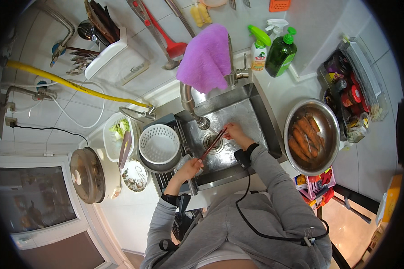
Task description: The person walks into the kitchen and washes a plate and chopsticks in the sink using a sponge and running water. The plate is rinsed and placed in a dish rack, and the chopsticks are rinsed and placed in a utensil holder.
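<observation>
Both hands are over a stainless steel sink [245,111]. Between them slants what looks like a pair of reddish-brown chopsticks [214,145]. My right hand [235,133] holds their upper end, close to the drain [212,143]. At the sink's left side, my left hand [190,168] grips the lower end. The faucet spout [202,122] hangs just above the chopsticks, and a thin streak under it may be water. Left of the sink, a white perforated basket [159,144] sits in a grey bowl on a drying rack [185,134].
Carrots [306,138] lie in a steel basin [287,134] at right. A purple cloth [205,59] drapes over the faucet. Green pump bottle [281,53] and spray bottle [258,55] stand behind. Leafy greens [120,128], a floral plate [134,176] and a lidded cooker [87,175] are at left.
</observation>
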`<state>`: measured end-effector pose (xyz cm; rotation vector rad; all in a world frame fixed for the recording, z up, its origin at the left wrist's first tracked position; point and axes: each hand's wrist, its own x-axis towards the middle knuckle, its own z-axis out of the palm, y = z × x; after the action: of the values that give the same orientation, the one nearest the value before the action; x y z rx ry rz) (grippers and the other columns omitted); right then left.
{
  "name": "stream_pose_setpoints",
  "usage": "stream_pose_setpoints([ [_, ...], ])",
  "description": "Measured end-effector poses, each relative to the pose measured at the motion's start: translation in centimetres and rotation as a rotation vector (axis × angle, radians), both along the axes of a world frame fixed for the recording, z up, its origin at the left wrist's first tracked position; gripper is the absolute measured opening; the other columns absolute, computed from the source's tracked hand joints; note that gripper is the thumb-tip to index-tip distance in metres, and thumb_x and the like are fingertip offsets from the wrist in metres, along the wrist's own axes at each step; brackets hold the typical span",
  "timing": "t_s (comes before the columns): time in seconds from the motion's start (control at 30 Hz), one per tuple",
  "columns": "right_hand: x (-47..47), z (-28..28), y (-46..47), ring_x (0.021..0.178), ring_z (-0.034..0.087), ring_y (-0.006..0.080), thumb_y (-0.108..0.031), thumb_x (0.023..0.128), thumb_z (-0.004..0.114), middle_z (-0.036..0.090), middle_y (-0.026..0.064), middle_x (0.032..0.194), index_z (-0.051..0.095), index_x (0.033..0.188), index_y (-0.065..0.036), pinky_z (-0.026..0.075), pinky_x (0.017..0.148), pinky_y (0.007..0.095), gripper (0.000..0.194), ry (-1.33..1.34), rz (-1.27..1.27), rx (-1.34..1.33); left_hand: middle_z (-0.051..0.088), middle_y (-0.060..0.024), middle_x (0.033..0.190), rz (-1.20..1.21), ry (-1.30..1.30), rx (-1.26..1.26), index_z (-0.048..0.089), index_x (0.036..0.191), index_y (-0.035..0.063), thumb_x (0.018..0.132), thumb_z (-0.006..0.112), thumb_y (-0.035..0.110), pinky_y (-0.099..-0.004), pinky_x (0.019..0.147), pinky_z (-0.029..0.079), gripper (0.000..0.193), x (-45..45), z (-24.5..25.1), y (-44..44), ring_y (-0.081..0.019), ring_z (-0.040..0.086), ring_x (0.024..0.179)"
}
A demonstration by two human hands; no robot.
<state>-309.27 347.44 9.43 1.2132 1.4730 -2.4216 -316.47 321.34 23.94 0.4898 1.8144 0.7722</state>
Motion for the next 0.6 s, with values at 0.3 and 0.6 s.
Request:
stream_pose_setpoints([
  [0.3, 6.2, 5.6, 3.9, 0.116, 0.051, 0.0368, -0.042, 0.091, 0.046, 0.055, 0.0246, 0.12, 0.046, 0.127, 0.003, 0.025, 0.104, 0.0555, 0.058, -0.36, 0.759, 0.972, 0.059, -0.0019, 0.077, 0.319, -0.576, -0.051, 0.056, 0.097, 0.0008, 0.092, 0.049, 0.013, -0.0185, 0.042, 0.042, 0.015, -5.4, -3.3, 11.3, -0.0063, 0.05, 0.054],
  [0.6, 7.9, 9.9, 7.3, 0.107, 0.055, 0.037, -0.034, 0.09, 0.053, 0.058, 0.0216, 0.116, 0.051, 0.121, 0.004, 0.041, 0.096, 0.0408, 0.049, -0.01, 0.442, 0.98, 0.06, -0.0072, 0.082, 0.33, -0.749, -0.101, 0.054, 0.094, -0.0024, 0.089, 0.045, 0.007, -0.0187, 0.038, 0.038, 0.014, -6.6, -5.3, 15.1, -0.0072, 0.047, 0.052],
])
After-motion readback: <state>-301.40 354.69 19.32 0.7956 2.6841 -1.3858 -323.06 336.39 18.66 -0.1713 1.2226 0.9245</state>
